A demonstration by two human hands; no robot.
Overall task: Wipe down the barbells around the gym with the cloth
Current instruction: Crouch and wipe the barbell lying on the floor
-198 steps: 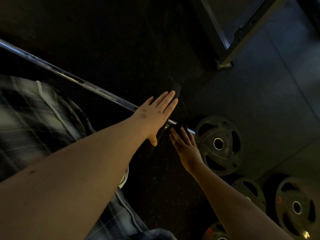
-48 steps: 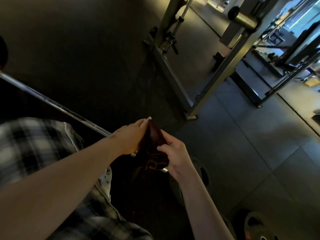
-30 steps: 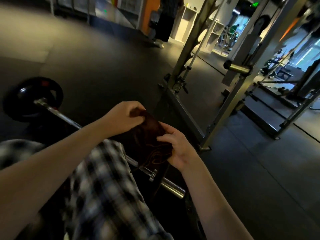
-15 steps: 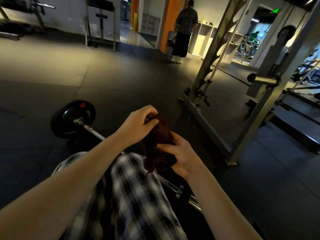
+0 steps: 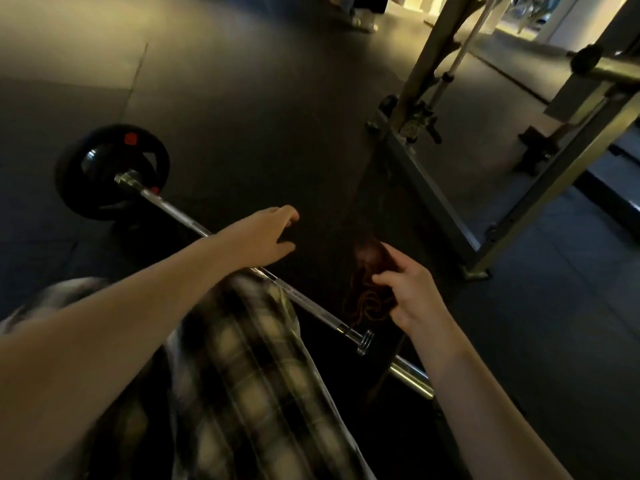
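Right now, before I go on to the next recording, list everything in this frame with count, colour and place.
barbell: one, silver, on the floor, running from upper left to lower right
weight plate: one, black with red marks, on the barbell's far left end
cloth: one, dark reddish brown, bunched, right of centre above the bar
rack frame: one, grey metal, right side
peg: one, metal with a black cap, upper right on the rack
floor: dark tiles throughout
shoes: another person's, pale, top edge
plaid shirt: one, dark and pale check, lower centre
left hand: open, holding nothing, centre
right hand: grips the cloth
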